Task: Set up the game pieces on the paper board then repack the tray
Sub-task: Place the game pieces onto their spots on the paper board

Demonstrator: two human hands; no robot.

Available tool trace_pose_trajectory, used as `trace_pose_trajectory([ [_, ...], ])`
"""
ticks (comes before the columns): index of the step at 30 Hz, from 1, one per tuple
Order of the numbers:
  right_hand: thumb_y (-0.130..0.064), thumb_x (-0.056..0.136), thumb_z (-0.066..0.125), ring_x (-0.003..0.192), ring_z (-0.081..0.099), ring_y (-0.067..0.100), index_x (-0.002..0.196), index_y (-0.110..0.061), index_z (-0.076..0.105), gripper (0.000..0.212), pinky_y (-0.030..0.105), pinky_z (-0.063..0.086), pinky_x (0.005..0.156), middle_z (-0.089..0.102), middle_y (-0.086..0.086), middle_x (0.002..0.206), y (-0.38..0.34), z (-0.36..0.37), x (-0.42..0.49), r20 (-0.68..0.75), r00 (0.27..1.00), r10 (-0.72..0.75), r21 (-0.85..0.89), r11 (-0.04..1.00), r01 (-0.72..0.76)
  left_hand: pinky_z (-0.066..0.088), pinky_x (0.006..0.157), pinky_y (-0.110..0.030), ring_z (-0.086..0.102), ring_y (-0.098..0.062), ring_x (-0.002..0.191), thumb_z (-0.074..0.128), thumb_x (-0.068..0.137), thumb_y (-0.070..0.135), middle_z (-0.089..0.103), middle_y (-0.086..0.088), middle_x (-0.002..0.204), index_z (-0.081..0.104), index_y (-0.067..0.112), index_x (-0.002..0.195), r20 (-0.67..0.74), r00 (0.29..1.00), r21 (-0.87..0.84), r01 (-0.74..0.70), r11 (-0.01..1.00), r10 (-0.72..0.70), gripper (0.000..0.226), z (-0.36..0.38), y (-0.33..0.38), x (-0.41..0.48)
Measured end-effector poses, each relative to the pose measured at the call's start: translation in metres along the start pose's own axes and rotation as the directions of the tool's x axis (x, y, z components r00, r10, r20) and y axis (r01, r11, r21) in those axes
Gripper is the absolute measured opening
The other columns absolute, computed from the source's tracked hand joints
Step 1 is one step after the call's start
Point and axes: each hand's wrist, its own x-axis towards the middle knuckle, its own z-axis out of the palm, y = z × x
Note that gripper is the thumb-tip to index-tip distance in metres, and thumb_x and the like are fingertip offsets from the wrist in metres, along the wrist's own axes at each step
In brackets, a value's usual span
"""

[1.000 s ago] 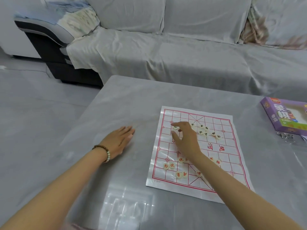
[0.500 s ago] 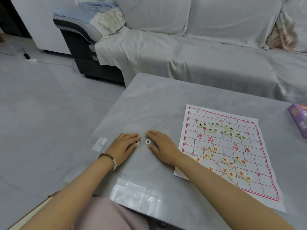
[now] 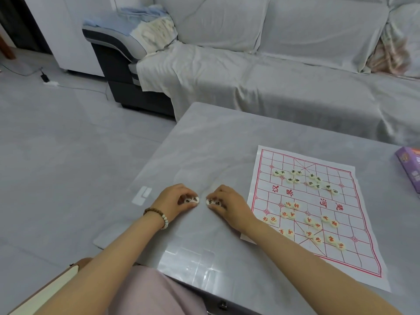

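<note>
Head view only.
- left hand: fingers curled round left pair of pieces, down on the bare table.
- right hand: fingertips pinch right pair the same way. The pairs sit just apart, both off the board.
- paper board: 3 o'clock of the hands. Black set is bunched at its 12 o'clock end, red set loose toward 6. None are lined up on start points, so I'd call setup early.
- clear tray: looks to be at 6 o'clock of the hands, at the near table edge. Hard to make out.
- purple box: far 3 o'clock, cut off by the frame.

Step, my read: get these four strays onto the board.
- Lift them, don't slide. The thin paper edge will likely ruck and scatter what's placed.
- Check the faces first; the marks are too small to read here.
- Set one pair at a time, with the free hand pinning the sheet.
</note>
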Motion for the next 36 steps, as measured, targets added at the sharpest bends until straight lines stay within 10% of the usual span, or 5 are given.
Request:
trace_pose_trajectory([
  [14,-0.021,0.086,0.065,0.077,0.052,0.0,0.108,-0.019,0.067,0.022,0.01,0.038,0.066,0.06,-0.006,0.096,0.138,-0.157,-0.057,-0.42,0.843,0.335,0.055,0.937,-0.345,0.047,0.077,-0.019,0.053,-0.009,0.081,0.067,0.083,0.025,0.06,0.003,0.093,0.067,0.015,0.108,0.063,0.983,-0.068,-0.168,0.983,0.173,0.026,0.069,0.136,0.134],
  [32,-0.024,0.085,0.067,0.092,0.054,0.012,0.109,-0.022,0.066,0.024,0.022,0.041,0.08,0.06,-0.008,0.103,0.239,-0.2,-0.058,-0.356,0.782,0.511,0.111,0.854,-0.508,0.05,0.089,-0.03,0.054,-0.012,0.082,0.069,0.082,0.025,0.061,0.001,0.097,0.065,0.015,0.111,0.126,0.985,0.065,-0.126,0.99,0.117,0.032,0.129,0.16,0.23],
  [36,-0.025,0.084,0.067,0.094,0.053,0.005,0.113,-0.027,0.061,0.03,0.016,0.04,0.079,0.057,-0.014,0.11,0.22,-0.199,-0.078,-0.421,0.744,0.52,0.222,0.854,-0.471,0.043,0.1,-0.034,0.052,-0.016,0.109,0.054,0.091,0.034,0.053,-0.004,0.125,0.051,0.014,0.129,0.075,0.995,-0.001,-0.065,0.998,0.065,0.043,0.121,0.163,0.198],
])
